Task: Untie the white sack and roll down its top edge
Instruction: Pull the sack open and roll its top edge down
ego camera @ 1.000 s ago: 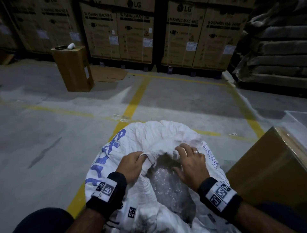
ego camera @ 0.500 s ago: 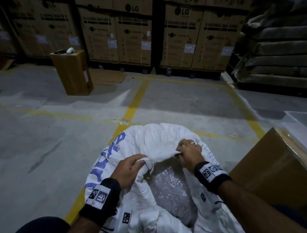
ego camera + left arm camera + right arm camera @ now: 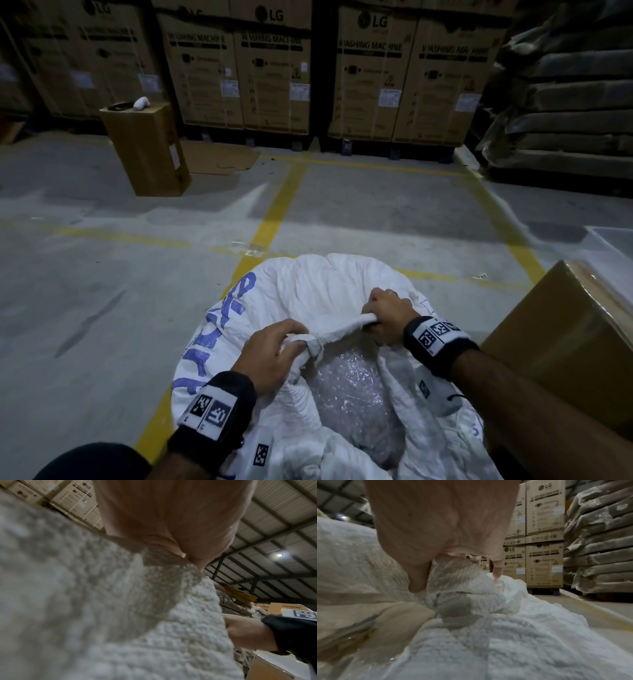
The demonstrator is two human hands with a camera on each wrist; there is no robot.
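Observation:
A white woven sack with blue lettering stands open on the floor in front of me. Clear bubble wrap shows inside its mouth. My left hand grips the bunched top edge on the left. My right hand grips the same edge further right. A twisted band of sack cloth is stretched tight between the two hands. In the left wrist view the woven cloth fills the frame under my palm. In the right wrist view my fingers curl over the bunched cloth.
A large brown carton stands close on the right of the sack. A smaller carton stands on the floor to the far left. Stacked washing machine boxes line the back, wrapped bundles at the right. Yellow floor lines run ahead.
My two hands have drawn apart, the right one moving right and away. The top edge between them has gone from slack to a tight twisted band.

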